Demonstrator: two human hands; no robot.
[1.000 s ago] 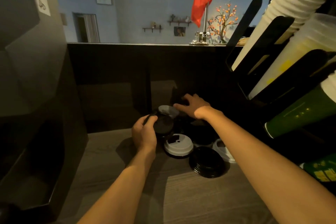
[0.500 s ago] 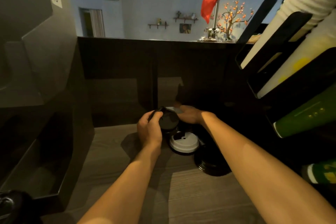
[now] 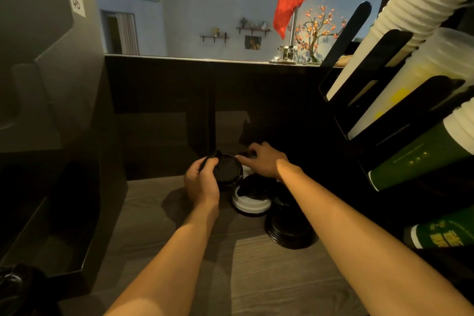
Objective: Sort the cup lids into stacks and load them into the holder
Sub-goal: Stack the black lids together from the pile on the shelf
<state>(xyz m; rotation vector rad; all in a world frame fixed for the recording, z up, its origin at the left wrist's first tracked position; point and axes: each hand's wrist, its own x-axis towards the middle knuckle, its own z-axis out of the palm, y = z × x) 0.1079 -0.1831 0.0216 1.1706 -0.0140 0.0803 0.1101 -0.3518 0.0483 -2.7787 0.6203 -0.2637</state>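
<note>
My left hand [image 3: 202,182] grips a black lid stack [image 3: 228,170]; my right hand [image 3: 264,163] curls over loose lids [image 3: 251,206], grip unclear. Sorting seems partway; loading remains.

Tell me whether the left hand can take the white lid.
Probably not yet: the left hand grips black lids, leaving no free fingers, though the white lid lies close to its right.

Bare forearms [image 3: 166,251]; bare left grip [image 3: 202,182], right grip [image 3: 264,161]
</note>
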